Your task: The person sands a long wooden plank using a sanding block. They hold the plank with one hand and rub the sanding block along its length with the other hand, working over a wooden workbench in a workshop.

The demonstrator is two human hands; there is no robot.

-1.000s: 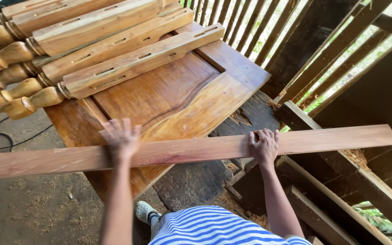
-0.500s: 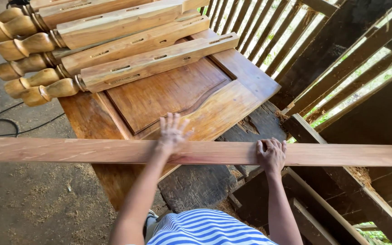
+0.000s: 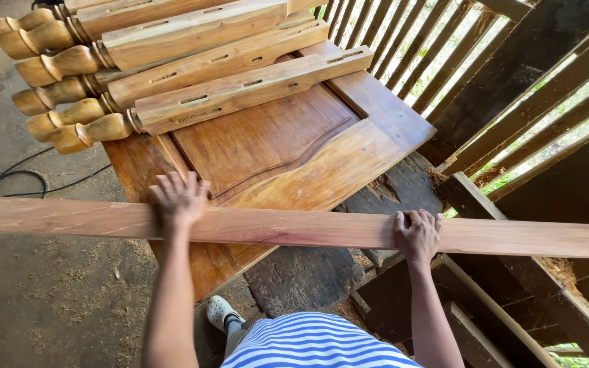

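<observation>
Across the middle of the frame a long reddish plank [image 3: 294, 228] lies under the left hand [image 3: 177, 201] and right hand [image 3: 417, 234], below a carved door panel [image 3: 274, 146] bearing turned wooden posts [image 3: 172, 61] at upper left.

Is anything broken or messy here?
Yes. The dark board under the carved panel has a splintered, chipped patch, and sawdust is scattered over the floor. The long plank looks whole.
</observation>
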